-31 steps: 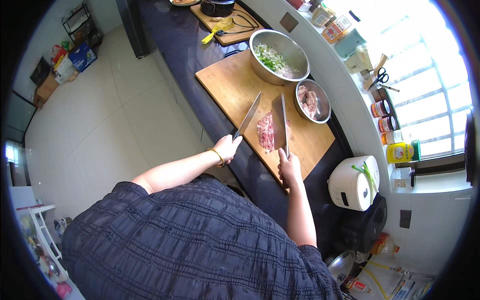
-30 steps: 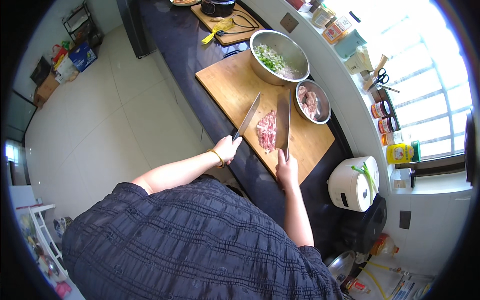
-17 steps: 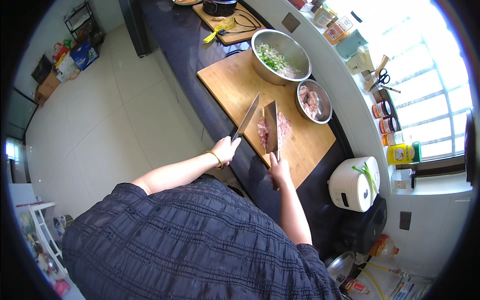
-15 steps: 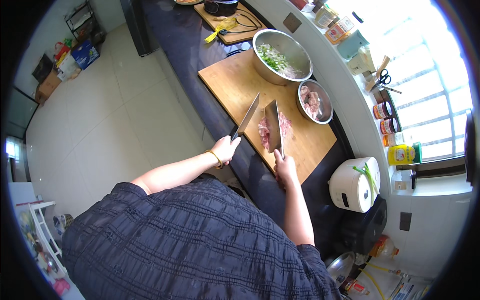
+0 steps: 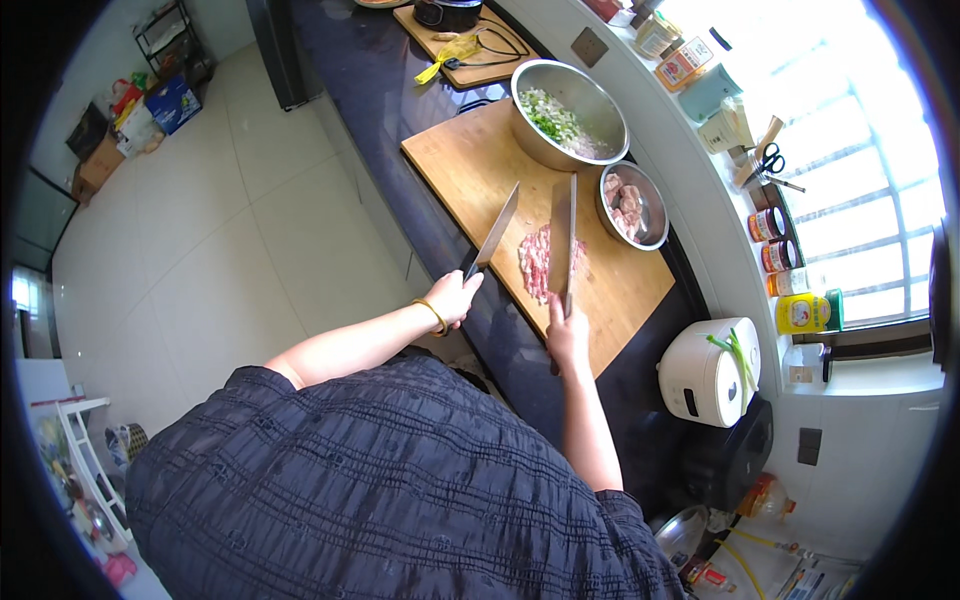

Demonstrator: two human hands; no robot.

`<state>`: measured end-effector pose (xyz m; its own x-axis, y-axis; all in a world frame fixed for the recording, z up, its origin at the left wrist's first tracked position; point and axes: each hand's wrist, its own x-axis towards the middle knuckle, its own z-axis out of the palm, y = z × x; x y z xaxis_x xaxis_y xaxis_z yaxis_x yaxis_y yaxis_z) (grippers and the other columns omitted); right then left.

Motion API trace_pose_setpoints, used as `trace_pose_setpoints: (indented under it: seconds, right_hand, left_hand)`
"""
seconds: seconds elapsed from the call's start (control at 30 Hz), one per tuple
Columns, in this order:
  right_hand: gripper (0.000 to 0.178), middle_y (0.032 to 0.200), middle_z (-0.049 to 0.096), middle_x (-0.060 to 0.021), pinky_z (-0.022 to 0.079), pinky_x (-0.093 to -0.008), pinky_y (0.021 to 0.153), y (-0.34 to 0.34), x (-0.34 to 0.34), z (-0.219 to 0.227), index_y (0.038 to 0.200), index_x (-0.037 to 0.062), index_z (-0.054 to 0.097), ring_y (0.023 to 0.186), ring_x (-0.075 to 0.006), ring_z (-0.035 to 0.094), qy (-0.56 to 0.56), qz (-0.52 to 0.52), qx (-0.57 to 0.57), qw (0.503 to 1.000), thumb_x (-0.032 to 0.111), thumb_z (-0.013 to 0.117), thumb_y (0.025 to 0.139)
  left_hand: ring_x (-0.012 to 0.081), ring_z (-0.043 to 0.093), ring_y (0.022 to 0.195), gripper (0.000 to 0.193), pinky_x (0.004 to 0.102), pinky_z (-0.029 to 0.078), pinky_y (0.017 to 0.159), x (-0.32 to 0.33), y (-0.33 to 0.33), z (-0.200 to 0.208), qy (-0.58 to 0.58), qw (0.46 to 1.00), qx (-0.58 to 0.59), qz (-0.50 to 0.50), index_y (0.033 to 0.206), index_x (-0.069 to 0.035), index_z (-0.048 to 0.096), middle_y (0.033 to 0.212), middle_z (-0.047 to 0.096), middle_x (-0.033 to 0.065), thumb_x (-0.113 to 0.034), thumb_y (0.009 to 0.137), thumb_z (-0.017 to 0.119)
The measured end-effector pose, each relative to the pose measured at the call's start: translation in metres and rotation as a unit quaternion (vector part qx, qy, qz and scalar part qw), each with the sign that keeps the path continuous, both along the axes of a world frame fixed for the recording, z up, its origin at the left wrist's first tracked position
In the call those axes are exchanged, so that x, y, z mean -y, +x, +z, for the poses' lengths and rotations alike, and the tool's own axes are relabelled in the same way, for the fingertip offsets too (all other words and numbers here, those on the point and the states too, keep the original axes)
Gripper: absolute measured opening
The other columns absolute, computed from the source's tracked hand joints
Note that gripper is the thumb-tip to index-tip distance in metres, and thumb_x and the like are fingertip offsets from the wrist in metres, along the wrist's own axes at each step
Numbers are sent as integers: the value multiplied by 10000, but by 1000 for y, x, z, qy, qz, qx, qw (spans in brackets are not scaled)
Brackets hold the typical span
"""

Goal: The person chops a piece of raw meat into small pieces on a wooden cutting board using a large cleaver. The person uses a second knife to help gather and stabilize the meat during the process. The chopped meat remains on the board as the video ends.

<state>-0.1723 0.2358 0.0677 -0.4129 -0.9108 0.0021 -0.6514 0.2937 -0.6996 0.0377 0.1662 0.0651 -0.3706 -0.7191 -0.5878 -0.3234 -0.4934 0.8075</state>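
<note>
My left hand (image 5: 453,298) is closed round the handle of a kitchen knife (image 5: 497,228), whose blade slants up over the near edge of the wooden cutting board (image 5: 455,160). In my right hand (image 5: 567,335) is a cleaver (image 5: 562,235), its broad blade above the chopped raw meat (image 5: 535,262). The blade hides part of the meat; whether it touches the board I cannot tell. A large steel bowl (image 5: 612,112) with chopped green onion (image 5: 548,115) stands at the board's far end. Beside it, a smaller steel bowl (image 5: 655,190) holds several chunks of raw meat (image 5: 624,205).
A white rice cooker (image 5: 690,370) with green onion stalks (image 5: 735,355) on its lid stands to the right. Farther back lies a second board (image 5: 490,72) with a yellow bag (image 5: 455,52) and a black cord. Jars (image 5: 766,224) line the windowsill.
My right hand has lifted and turned the cleaver, so its blade now stands straighter and farther right, showing more of the chopped meat. My left hand and its knife have hardly moved.
</note>
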Motion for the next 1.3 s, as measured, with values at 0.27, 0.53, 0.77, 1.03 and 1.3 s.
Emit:
trace_pose_setpoints:
  seconds: [0.27,0.53,0.77,1.03,1.3]
  right_hand:
    - [353,434,461,-73,362,-306,322,13,5,43,789,7,529,310,-167,454,123,-34,173,977,344,480,884]
    - [387,464,456,-57,348,-291,307,3,10,35,768,3,495,324,-151,441,183,-67,195,961,376,496,872]
    - [405,468,448,-48,337,-290,309,-1,4,15,637,54,446,325,-142,417,214,-89,191,954,380,494,873]
    - [439,451,463,-73,350,-329,317,10,5,7,612,17,469,316,-167,430,216,-65,91,970,368,489,876]
    - [428,548,537,-160,438,-386,467,0,-3,-4,828,-55,559,433,-259,541,110,-45,64,991,366,492,865]
  left_hand:
    - [105,419,402,378,256,386,343,0,4,3,1,1000,10,1,794,-33,382,611,444,39,-395,898,411]
    - [102,417,402,383,252,390,346,2,5,1,-2,1000,8,-4,802,-28,385,609,442,37,-398,898,409]
    - [103,412,397,389,254,380,338,3,3,0,-4,1000,13,-19,811,-23,382,613,441,40,-402,899,404]
    - [105,419,400,389,258,376,333,2,3,3,-2,1000,10,-15,807,-24,381,615,445,44,-401,899,404]
    - [103,419,400,389,254,385,341,1,2,1,-4,1000,11,-16,803,-26,381,607,446,40,-402,898,404]
